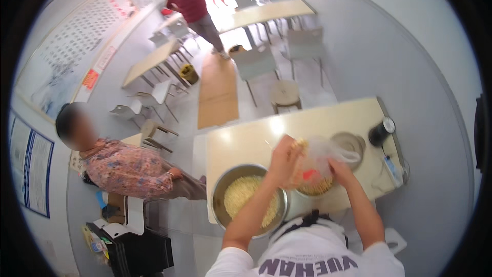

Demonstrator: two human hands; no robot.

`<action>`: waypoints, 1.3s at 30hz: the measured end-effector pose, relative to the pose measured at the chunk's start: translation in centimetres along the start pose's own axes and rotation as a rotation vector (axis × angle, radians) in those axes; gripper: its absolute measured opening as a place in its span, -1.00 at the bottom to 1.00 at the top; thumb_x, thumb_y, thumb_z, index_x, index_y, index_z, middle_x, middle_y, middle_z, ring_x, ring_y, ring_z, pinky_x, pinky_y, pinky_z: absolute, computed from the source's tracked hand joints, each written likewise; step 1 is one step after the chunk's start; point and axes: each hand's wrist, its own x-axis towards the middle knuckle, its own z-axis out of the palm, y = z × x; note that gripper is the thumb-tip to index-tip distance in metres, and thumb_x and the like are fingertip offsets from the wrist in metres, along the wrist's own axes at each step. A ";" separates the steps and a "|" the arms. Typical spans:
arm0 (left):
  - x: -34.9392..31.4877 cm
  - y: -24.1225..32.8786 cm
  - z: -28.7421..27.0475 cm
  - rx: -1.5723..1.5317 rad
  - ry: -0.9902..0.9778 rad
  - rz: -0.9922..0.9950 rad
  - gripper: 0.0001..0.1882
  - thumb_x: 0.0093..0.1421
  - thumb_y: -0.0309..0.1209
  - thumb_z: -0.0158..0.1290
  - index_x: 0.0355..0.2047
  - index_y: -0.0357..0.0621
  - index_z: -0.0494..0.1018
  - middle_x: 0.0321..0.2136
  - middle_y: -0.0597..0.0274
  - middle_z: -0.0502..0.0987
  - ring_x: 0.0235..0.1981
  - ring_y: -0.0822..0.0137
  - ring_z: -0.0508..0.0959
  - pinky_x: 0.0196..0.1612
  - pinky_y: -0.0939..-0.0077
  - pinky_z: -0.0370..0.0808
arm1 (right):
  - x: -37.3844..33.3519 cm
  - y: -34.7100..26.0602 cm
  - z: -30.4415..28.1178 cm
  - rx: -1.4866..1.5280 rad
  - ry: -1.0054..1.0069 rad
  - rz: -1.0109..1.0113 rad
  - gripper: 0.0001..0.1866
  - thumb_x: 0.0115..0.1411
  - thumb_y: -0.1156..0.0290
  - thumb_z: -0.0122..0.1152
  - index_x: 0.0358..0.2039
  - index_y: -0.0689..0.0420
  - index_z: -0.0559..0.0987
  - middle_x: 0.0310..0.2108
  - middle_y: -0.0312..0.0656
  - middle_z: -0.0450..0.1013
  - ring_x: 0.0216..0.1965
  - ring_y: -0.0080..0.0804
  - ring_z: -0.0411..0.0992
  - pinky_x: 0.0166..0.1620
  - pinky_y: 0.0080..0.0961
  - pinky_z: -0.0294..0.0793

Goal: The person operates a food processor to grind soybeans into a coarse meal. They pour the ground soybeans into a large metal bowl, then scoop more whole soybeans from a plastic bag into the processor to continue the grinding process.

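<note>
A thin clear plastic bag point(320, 161) with a red patch hangs between my hands over the table. My left hand point(283, 161) is closed at its left side, where pale yellow bits show by the fingers. My right hand point(339, 171) grips the bag's right side. Beneath it, partly hidden by the bag, sits a bowl of yellowish-brown small pieces point(316, 190). Left of that stands a large steel basin point(219, 184), holding a heap of pale yellow, grain-like food point(245, 195). My left forearm passes over the basin's right part.
The pale table point(236, 143) also carries a round greyish lid or dish point(356, 146), a black cylinder point(379, 132) and a power strip point(393, 169). A person in a floral top point(128, 166) stands at left; another in red point(192, 2) is farther off, among tables, chairs and a stool point(285, 94).
</note>
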 end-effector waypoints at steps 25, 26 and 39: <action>0.5 2.4 3.4 0.183 -0.184 -0.149 -0.71 0.04 -0.62 0.28 -0.21 -0.24 0.50 -0.32 0.17 0.51 -0.36 0.34 0.52 -0.27 0.49 0.49 | -2.9 0.9 1.2 -0.502 0.044 0.092 -0.27 0.17 0.65 0.16 0.35 0.07 0.20 0.13 -0.13 0.34 -0.12 -0.48 0.50 -0.07 -0.52 0.55; 0.8 2.2 3.8 0.170 -0.204 -0.143 -0.67 0.01 -0.66 0.29 -0.20 -0.26 0.49 -0.34 0.17 0.51 -0.36 0.35 0.52 -0.26 0.46 0.52 | -3.1 0.6 0.8 -0.501 0.102 -0.057 -0.28 0.16 0.65 0.17 0.34 0.08 0.21 0.12 -0.13 0.35 -0.16 -0.49 0.51 -0.09 -0.53 0.54; 1.5 1.5 4.5 0.284 -0.291 -0.137 -0.55 -0.15 -0.57 0.41 -0.33 -0.22 0.35 -0.47 0.17 0.43 -0.46 0.31 0.43 -0.36 0.42 0.44 | -6.1 -11.5 3.0 -0.680 0.061 -0.602 -0.83 0.14 0.61 0.23 -0.22 0.23 0.63 -0.46 -0.17 0.51 -0.44 -0.47 0.44 -0.33 -0.55 0.42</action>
